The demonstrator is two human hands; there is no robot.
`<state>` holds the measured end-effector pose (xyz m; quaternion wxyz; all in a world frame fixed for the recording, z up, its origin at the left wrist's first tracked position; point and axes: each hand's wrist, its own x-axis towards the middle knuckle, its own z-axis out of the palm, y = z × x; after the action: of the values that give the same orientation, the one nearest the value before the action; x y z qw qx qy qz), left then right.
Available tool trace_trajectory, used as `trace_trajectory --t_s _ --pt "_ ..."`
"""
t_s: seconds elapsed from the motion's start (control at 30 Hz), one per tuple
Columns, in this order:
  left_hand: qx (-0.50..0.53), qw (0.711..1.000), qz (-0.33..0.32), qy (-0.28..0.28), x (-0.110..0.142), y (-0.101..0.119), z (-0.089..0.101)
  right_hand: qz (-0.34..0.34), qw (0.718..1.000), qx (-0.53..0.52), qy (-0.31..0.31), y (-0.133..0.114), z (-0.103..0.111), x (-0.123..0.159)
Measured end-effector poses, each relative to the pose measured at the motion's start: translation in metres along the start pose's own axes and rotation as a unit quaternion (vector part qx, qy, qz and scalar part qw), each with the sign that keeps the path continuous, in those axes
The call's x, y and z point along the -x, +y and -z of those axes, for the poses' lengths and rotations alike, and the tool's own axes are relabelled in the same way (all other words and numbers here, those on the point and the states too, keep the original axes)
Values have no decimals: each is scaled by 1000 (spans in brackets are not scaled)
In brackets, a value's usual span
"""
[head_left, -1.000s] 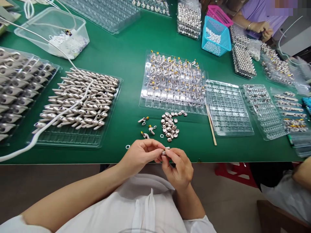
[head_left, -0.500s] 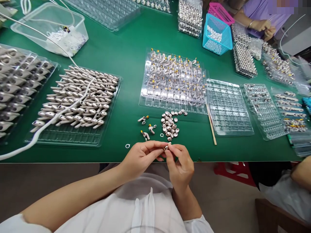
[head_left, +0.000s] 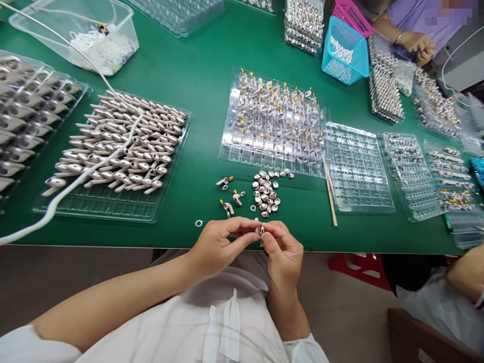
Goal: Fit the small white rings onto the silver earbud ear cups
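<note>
Two hands (head_left: 284, 248) pinch one small shiny part (head_left: 260, 230).

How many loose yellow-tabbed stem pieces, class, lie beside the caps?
3, left of the caps: an upper piece, a middle piece below right, and a lower piece nearest the left hand, which may hide more.
</note>
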<state>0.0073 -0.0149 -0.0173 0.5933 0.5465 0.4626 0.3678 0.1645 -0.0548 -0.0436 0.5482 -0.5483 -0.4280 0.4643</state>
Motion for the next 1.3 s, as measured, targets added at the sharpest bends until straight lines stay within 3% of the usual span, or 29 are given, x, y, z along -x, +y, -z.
trace_trajectory --t_s 0.17,0.37,0.93,1.13,1.3 --pt "-21 999 -29 15 0 -1 1 -11 1000 -1 -1 2 2 1" --pt "-61 985 -151 56 -1 -12 3 -5 1000 -14 -6 2 1 1" --pt "-162 950 -265 20 -2 -18 11 -18 999 -15 -29 1 1 1" --pt "-195 924 -329 -17 -2 -19 17 -56 994 -49 -83 -3 6 -1" --pt "-226 905 -360 -15 -3 -18 20 -69 991 -56 -101 -6 9 -2"
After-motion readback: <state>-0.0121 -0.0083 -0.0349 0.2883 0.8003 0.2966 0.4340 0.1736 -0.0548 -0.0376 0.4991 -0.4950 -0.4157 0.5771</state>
